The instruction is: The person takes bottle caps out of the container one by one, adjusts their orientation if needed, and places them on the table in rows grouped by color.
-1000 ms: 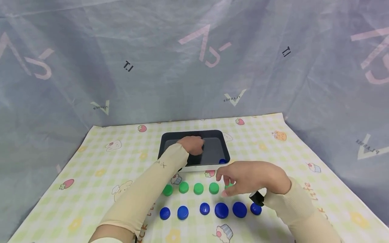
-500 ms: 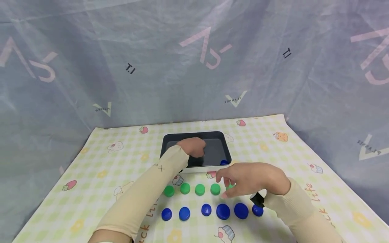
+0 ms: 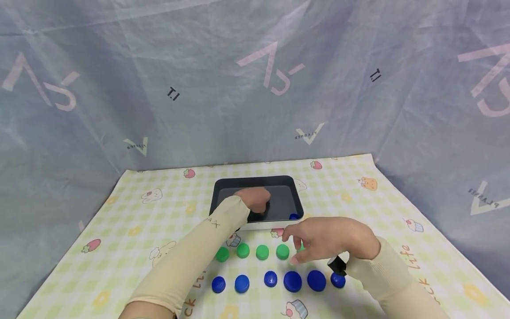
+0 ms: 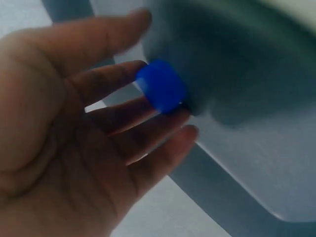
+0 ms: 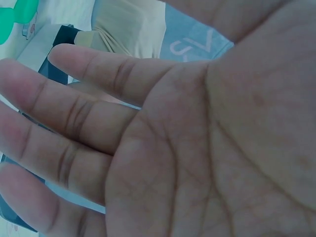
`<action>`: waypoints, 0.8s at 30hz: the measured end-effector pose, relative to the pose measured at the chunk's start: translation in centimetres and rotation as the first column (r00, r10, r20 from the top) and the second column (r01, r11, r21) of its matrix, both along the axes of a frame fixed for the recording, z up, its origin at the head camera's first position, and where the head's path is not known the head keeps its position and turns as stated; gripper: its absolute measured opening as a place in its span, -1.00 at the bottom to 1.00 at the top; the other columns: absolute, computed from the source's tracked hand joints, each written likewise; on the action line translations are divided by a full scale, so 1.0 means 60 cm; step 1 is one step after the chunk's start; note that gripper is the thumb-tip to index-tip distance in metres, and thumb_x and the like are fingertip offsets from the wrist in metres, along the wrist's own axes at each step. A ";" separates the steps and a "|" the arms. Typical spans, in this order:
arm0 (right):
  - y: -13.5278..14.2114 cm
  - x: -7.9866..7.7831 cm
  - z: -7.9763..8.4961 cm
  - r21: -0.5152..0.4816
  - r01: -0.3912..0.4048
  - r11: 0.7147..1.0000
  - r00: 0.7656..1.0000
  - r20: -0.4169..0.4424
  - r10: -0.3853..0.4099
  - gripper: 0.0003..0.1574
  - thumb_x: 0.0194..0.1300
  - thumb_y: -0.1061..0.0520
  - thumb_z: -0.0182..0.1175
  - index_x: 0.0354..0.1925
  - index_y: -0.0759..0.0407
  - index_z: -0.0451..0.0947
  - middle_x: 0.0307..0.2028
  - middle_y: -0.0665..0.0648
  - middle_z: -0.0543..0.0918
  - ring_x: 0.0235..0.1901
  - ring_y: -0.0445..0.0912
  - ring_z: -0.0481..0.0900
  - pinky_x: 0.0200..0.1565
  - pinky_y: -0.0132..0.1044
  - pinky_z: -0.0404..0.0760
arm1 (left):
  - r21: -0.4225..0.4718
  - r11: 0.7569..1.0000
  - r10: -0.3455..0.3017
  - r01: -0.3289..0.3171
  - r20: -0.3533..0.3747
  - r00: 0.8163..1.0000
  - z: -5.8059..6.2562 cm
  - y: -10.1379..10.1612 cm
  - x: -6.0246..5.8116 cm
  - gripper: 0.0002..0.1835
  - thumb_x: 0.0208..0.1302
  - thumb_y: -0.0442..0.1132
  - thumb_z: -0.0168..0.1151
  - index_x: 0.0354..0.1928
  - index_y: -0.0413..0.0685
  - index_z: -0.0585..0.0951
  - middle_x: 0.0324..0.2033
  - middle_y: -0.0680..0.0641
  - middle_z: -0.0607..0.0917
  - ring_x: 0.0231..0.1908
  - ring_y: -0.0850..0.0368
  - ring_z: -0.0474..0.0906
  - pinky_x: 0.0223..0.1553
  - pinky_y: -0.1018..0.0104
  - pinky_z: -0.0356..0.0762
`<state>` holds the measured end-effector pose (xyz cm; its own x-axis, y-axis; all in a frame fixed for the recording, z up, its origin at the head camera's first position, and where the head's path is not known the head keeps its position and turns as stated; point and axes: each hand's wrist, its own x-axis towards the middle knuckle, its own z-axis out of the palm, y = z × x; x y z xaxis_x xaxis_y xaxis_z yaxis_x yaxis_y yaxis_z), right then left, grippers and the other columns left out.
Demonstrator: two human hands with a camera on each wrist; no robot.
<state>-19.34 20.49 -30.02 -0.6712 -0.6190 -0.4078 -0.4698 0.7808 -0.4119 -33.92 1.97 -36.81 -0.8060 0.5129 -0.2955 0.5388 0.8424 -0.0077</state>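
My left hand (image 3: 254, 198) reaches inside a dark tray (image 3: 297, 201). In the left wrist view a blue bottle cap (image 4: 162, 86) lies against the fingertips, with the thumb (image 4: 106, 39) apart from it. Another blue cap (image 3: 293, 216) sits in the tray's near right corner. My right hand (image 3: 332, 238) hovers, fingers slightly bent and palm bare, over the right end of a row of green caps (image 3: 262, 252), partly hiding the last one. Nearer to me runs a row of blue caps (image 3: 292, 282) of differing sizes.
A checked, cartoon-printed cloth (image 3: 131, 248) covers the table. Behind it and along the sides hangs a grey-blue curtain (image 3: 223, 110). The left sleeve (image 3: 199, 259) crosses over the left end of the green row. A black wrist piece (image 3: 338, 266) overlaps the rightmost blue cap.
The head view has tilted up a little, so the table sits lower in it. Both hands keep nearly the same places, the left in the tray, the right over the green caps.
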 end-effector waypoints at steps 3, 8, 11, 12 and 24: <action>-0.001 -0.001 0.001 -0.001 0.004 1.000 1.000 -0.005 -0.004 -0.49 0.26 -0.13 0.38 0.14 -0.20 0.49 -0.26 -0.22 0.59 -0.35 -0.30 0.55 -0.16 -0.29 0.54 | 0.015 0.999 -0.034 0.034 -0.043 0.998 0.000 -0.004 -0.002 -0.81 0.43 -0.37 0.11 -0.31 0.03 0.64 -0.36 0.04 0.58 -0.40 0.14 0.36 -0.31 0.27 0.33; -0.001 -0.001 -0.002 0.000 0.005 1.000 1.000 -0.014 -0.005 -0.47 0.26 -0.14 0.38 0.16 -0.20 0.49 -0.24 -0.21 0.60 -0.30 -0.32 0.54 -0.13 -0.28 0.54 | 0.036 0.998 -0.046 0.048 -0.067 0.997 -0.004 -0.007 -0.004 -0.69 0.44 -0.39 0.08 -0.51 0.04 0.50 -0.53 0.06 0.43 -0.48 0.16 0.25 -0.35 0.28 0.25; -0.001 -0.001 -0.005 -0.001 0.004 1.000 1.000 -0.004 -0.004 -0.47 0.26 -0.13 0.37 0.16 -0.19 0.49 -0.23 -0.21 0.60 -0.28 -0.32 0.54 -0.11 -0.28 0.54 | 0.029 0.998 -0.050 0.052 -0.070 0.996 -0.005 -0.005 -0.004 -0.70 0.44 -0.39 0.09 -0.50 0.04 0.51 -0.52 0.06 0.47 -0.47 0.16 0.27 -0.34 0.27 0.27; -0.001 -0.001 -0.006 -0.001 0.004 1.000 1.000 -0.001 -0.004 -0.48 0.27 -0.13 0.37 0.16 -0.19 0.49 -0.23 -0.22 0.60 -0.27 -0.32 0.54 -0.11 -0.28 0.54 | 0.027 0.998 -0.050 0.052 -0.070 0.996 -0.007 -0.005 -0.003 -0.72 0.44 -0.38 0.10 -0.47 0.04 0.54 -0.50 0.06 0.51 -0.46 0.16 0.30 -0.33 0.27 0.28; 0.000 -0.004 -0.007 0.007 0.007 1.000 1.000 0.005 -0.007 -0.48 0.29 -0.16 0.35 0.17 -0.20 0.48 -0.22 -0.23 0.59 -0.24 -0.33 0.54 -0.09 -0.27 0.54 | 0.120 0.984 -0.117 0.130 -0.110 0.987 -0.003 -0.012 -0.006 -0.73 0.39 -0.37 0.16 0.02 0.08 0.69 -0.08 0.05 0.62 -0.18 0.17 0.53 -0.10 0.30 0.54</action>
